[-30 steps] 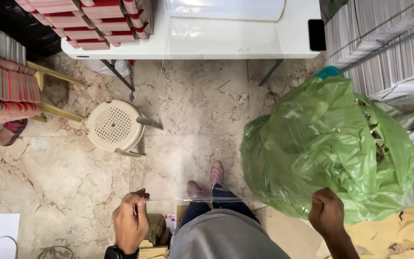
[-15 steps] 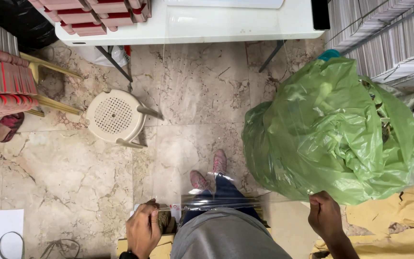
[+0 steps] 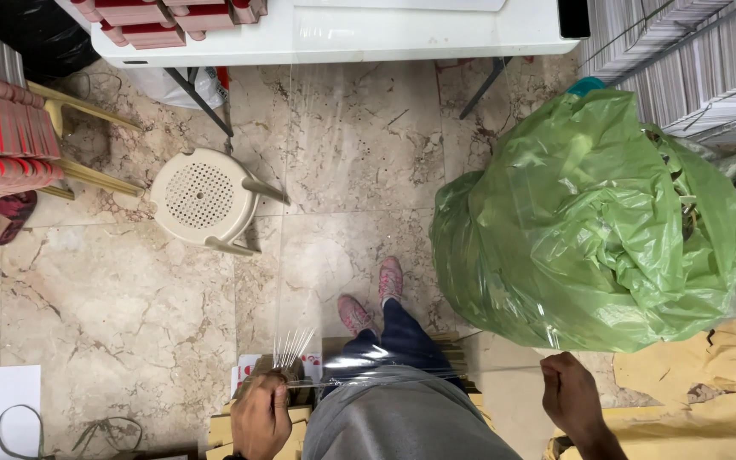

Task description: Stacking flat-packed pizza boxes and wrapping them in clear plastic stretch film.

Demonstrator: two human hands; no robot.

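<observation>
Head view: left hand point(image 3: 261, 417) and right hand point(image 3: 568, 396) grip clear film point(image 3: 402, 375); green bag point(image 3: 589, 221) beside.

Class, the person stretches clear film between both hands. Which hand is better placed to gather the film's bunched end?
The left hand, probably: the clear film bunches into pleats right at its fingers, while the right hand holds the far edge.

Grey top, dark trousers, seemingly pink shoes point(image 3: 374, 296)
</observation>
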